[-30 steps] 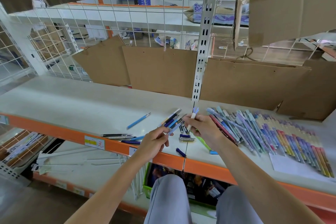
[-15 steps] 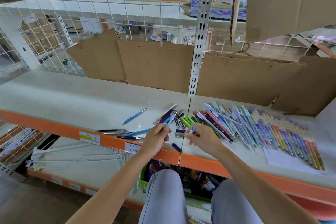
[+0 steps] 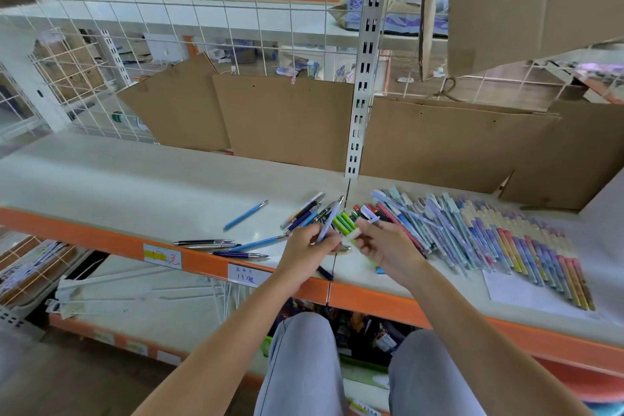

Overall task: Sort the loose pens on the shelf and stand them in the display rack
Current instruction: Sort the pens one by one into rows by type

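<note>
My left hand (image 3: pixel 309 246) grips a pale lilac pen (image 3: pixel 330 218) that points up and away over the shelf. My right hand (image 3: pixel 383 245) pinches a short white-and-lilac pen (image 3: pixel 366 214) close beside it. Loose pens (image 3: pixel 305 211) lie fanned out just behind both hands, with green ones (image 3: pixel 342 221) among them. A long ordered row of pastel pens (image 3: pixel 489 236) lies flat to the right. Several more pens (image 3: pixel 219 245) lie near the front edge at left, and a single blue pen (image 3: pixel 245 214) lies apart. No display rack is in view.
The white shelf (image 3: pixel 135 186) has an orange front rail (image 3: pixel 111 243) with price labels. Cardboard sheets (image 3: pixel 287 118) lean along its back under a wire grid. A slotted metal upright (image 3: pixel 363 78) rises behind the pens. White paper (image 3: pixel 526 294) lies under the row's near end.
Both hands have lifted off the shelf and come together. The left hand, which held a bundle of pens a second ago, now holds one lilac pen; the right has picked up a short pen.
</note>
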